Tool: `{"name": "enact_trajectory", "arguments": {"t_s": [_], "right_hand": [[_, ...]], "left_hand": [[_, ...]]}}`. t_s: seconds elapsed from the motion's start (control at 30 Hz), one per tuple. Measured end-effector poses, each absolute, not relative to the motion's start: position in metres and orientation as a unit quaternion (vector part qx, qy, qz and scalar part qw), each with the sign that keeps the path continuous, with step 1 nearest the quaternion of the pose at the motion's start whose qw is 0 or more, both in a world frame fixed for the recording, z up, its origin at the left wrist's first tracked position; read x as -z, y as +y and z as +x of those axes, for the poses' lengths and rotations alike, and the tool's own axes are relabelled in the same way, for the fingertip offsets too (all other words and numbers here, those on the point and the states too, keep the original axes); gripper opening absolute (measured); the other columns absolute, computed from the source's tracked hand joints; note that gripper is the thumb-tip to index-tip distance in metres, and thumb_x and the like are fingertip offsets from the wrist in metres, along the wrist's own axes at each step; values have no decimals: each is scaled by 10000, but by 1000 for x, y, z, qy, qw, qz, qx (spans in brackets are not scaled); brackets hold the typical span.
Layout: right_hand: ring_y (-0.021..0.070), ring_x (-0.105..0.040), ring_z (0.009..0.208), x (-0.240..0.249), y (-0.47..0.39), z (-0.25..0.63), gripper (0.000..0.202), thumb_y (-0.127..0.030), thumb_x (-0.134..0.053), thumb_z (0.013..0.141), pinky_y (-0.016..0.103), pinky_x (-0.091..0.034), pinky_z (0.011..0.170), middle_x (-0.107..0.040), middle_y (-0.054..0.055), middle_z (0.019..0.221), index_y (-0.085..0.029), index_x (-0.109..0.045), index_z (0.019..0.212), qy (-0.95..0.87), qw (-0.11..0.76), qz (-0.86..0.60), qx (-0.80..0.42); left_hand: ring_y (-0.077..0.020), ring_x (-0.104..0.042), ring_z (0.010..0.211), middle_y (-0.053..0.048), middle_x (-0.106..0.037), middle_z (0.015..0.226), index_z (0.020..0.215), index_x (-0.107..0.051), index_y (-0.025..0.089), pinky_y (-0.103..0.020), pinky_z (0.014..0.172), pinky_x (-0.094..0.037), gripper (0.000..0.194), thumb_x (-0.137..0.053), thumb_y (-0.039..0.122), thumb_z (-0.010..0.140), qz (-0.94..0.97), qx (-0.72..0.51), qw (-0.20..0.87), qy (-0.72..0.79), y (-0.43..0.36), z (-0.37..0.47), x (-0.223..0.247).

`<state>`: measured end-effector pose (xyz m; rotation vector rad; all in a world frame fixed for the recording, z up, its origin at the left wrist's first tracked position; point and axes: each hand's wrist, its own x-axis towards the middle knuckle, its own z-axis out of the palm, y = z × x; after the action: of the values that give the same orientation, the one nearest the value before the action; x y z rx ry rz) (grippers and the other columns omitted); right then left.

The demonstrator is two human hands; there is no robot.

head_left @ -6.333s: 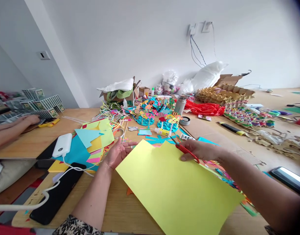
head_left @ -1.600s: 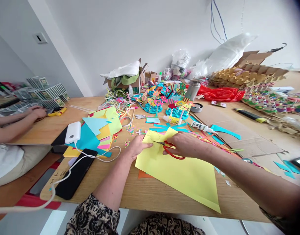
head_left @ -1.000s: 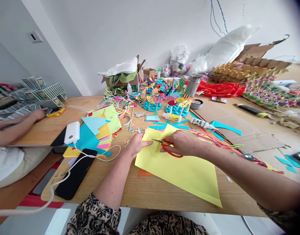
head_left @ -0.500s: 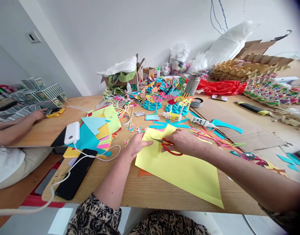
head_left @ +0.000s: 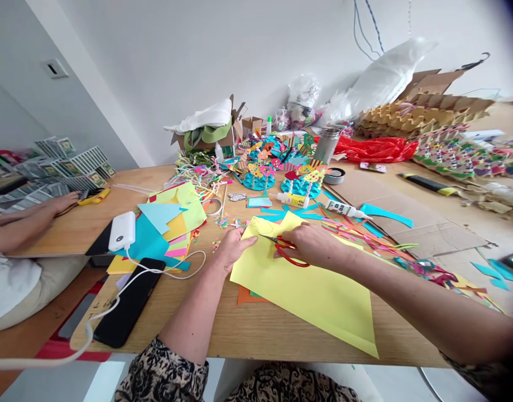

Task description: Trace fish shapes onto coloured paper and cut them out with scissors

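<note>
A large sheet of yellow paper (head_left: 306, 301) is held just over the table's front part, with a drawn outline near its upper left corner. My left hand (head_left: 234, 248) pinches that corner between thumb and fingers. In my right hand (head_left: 308, 243) are red-handled scissors (head_left: 293, 258), whose blades point left and lie at a cut in the paper beside the outline. The cut leaves a notch in the sheet's upper edge. Beneath the sheet, part of an orange paper (head_left: 248, 296) peeks out.
To the left lie a black phone (head_left: 128, 307), a white power bank (head_left: 122, 231) with its cable, and coloured paper sheets (head_left: 185, 206). Behind stand glue bottles (head_left: 296, 199), paper fish decorations (head_left: 260, 176) and a metal flask (head_left: 326, 146). A co-worker's hand (head_left: 66, 202) rests at far left.
The view has shifted slightly. Both hands keep nearly the same place on the yellow paper, and the scissors stay at the cut. A bit of green paper now shows under the sheet.
</note>
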<state>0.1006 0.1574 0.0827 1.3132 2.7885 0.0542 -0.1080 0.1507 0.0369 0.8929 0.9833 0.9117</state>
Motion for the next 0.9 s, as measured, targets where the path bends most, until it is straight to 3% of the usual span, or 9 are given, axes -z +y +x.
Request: {"name": "enact_trajectory", "arguments": {"t_s": [0.9], "right_hand": [[225,-659,697,-82,157,96,478,-599,-501,854,294,-355,645,-714,96,714,-158,-676,787,909,25,414,-27]], "left_hand": [[-281,-701,695,-103,-732,772,1038,-649,108,-399,705,-541,623,-861,363,510,384,-414,701,435,149,-106,-39]]}}
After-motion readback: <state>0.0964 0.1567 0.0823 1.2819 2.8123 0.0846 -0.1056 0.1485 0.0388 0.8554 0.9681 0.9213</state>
